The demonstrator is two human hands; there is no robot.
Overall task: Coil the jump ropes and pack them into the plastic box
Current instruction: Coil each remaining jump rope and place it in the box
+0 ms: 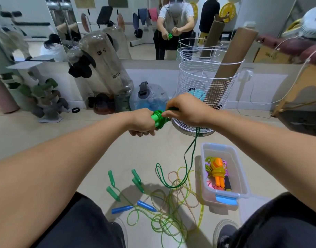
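Observation:
My left hand (142, 122) grips the bright green handles (158, 119) of a jump rope, held out in front of me. Dark green cord is wound round them in several turns. My right hand (185, 110) pinches that cord just right of the handles. The free cord (189, 154) hangs down to the floor. A clear plastic box (241, 178) stands on the floor at the right with a coiled orange-handled rope (218, 173) and pink pieces inside. Loose ropes with green handles (111, 178) and blue handles (145, 205) lie tangled on the floor between my knees.
A white wire basket (227, 86) holding cardboard tubes stands just beyond my hands. Water-filled weights, a dumbbell rack (44, 97) and a mirror wall line the back. My shoes (225, 233) and knees frame the rope pile.

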